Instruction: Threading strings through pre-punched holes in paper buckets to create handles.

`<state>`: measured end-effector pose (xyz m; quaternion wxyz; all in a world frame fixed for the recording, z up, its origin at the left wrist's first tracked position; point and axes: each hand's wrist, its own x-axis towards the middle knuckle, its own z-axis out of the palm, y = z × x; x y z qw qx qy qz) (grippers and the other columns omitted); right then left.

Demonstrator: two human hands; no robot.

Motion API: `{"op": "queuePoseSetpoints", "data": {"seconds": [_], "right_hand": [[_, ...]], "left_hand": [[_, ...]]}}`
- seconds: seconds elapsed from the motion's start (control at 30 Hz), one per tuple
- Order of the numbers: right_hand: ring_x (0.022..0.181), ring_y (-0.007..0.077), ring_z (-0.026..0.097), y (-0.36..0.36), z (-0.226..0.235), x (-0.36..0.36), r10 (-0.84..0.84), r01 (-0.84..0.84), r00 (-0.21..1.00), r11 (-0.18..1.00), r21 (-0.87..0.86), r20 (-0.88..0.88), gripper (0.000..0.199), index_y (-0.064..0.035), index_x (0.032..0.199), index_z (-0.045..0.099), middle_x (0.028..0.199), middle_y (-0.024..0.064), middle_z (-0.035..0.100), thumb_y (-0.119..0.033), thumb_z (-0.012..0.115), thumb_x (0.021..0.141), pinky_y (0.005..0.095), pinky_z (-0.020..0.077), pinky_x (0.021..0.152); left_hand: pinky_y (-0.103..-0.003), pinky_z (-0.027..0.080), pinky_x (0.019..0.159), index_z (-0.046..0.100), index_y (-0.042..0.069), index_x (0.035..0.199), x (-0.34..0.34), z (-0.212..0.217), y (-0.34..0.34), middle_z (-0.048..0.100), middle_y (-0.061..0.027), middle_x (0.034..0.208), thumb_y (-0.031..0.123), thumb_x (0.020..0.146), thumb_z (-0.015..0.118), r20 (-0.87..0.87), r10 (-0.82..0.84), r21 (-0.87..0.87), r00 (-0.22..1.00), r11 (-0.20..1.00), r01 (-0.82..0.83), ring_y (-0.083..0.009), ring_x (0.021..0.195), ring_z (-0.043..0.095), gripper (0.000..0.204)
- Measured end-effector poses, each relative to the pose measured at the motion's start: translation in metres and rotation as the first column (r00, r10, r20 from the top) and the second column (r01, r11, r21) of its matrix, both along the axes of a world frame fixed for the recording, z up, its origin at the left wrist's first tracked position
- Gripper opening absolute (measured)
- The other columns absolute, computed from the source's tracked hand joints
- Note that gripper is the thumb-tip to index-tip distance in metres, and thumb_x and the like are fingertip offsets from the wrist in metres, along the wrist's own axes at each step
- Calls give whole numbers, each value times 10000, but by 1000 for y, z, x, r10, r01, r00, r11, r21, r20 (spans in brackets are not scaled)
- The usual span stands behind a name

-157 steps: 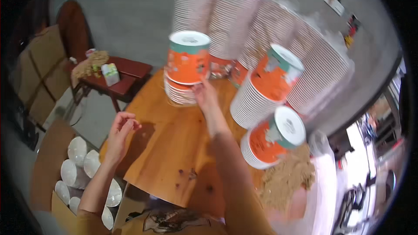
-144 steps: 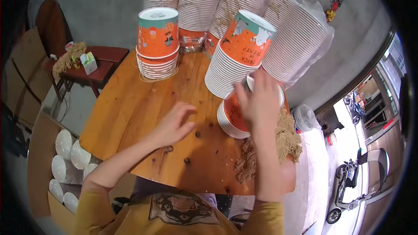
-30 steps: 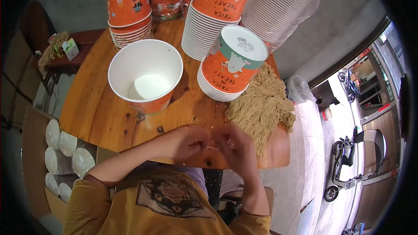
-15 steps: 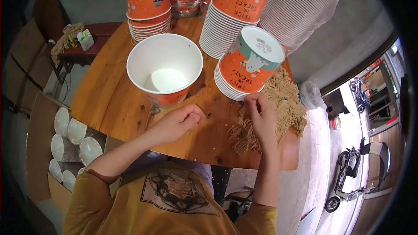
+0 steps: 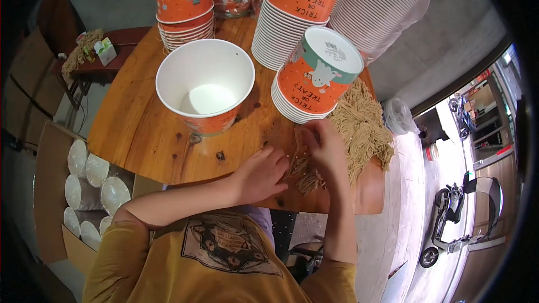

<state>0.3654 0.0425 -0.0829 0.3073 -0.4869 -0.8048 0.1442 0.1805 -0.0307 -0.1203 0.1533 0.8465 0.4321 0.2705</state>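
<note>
A pile of tan straw-like strands [image 5: 364,129] lies at the right end of the wooden table [image 5: 135,134]. My right hand [image 5: 326,150] rests on the near edge of the pile, fingers pinching a small tuft [image 5: 306,171] of strands. My left hand [image 5: 263,173] lies beside it, fingertips touching the same tuft. An open orange paper bucket [image 5: 205,87] with a white inside stands upright and empty left of the hands.
Stacks of orange and white paper buckets [image 5: 314,76] [image 5: 184,5] [image 5: 292,17] crowd the far side of the table. A cardboard box with white cups [image 5: 84,182] sits on the floor at the left. A small dark side table [image 5: 115,50] stands beyond it.
Both hands have moved right from the table's near edge to the strand pile. The view has shifted closer to the table.
</note>
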Motion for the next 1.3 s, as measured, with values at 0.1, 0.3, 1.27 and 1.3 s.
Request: {"op": "queuePoseSetpoints", "data": {"seconds": [0.1,0.3,1.27,1.3], "right_hand": [[912,359,589,-7,7,-4,4,-5,1000,999,50,5,141,-26,971,605,969,162,603,-117,626,865,419,469,804],[939,351,583,-39,-8,4,110,-128,962,990,-58,-248,206,-27,1021,595,997,154,601,-32,632,818,404,478,813],[678,30,528,-48,-17,-37,-107,-144,811,917,-373,-576,87,-49,979,639,839,-21,641,-119,601,945,184,422,582],[677,34,527,-48,-15,-38,-109,-142,820,913,-383,-562,87,-50,979,635,840,-23,637,-123,602,945,185,422,581]], "left_hand": [[-426,411,909,641,5,935,2,-23,7,575,-115,982,264,840,596,-482,-84,235,872,946,221,-332,1025,516,279],[-401,414,885,576,36,953,-17,-23,19,564,-115,988,162,894,550,-93,-31,157,995,987,45,-289,1002,523,142],[-242,445,832,499,46,1212,-39,21,12,568,-9,1000,190,976,559,691,377,-647,617,703,296,-85,919,533,283],[-242,445,832,499,46,1212,-39,21,11,568,-9,1000,190,976,559,691,377,-647,616,704,295,-85,919,533,283]]}}
